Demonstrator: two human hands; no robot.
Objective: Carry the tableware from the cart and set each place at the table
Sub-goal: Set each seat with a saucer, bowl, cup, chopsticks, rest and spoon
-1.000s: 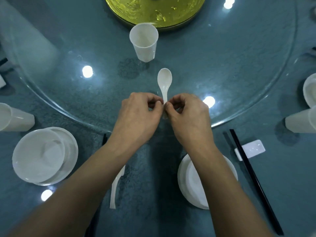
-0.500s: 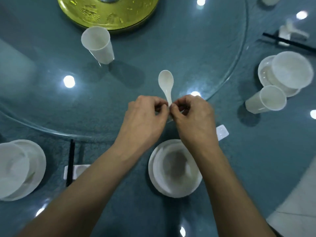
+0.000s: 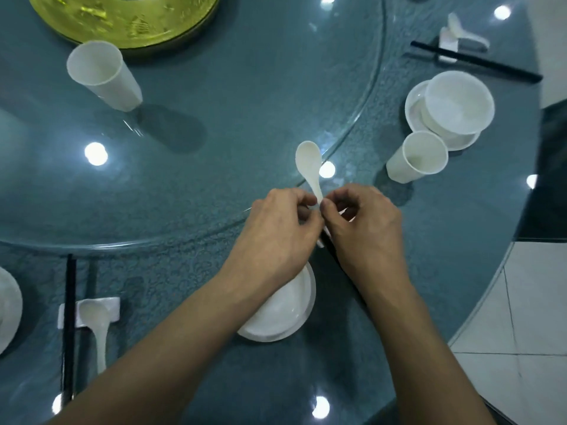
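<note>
Together left hand [image 3: 277, 231] and right hand [image 3: 365, 223] pinch white spoon [image 3: 310, 167] handle, fingers curled, bowl end pointing away.

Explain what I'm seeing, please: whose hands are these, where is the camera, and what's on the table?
No machine here: a person sets a table with bare hands. One wide-angle camera worn on their head looks down, so this is the only view. The left hand and the right hand both pinch the handle of a white spoon, its scoop end pointing away from the person. Under the forearms lies a white dish. On the right stand a bowl on a saucer and a cup. On the left, black chopsticks and a second spoon lie on a white rest. On the glass turntable stands another cup near a gold centrepiece.
</note>
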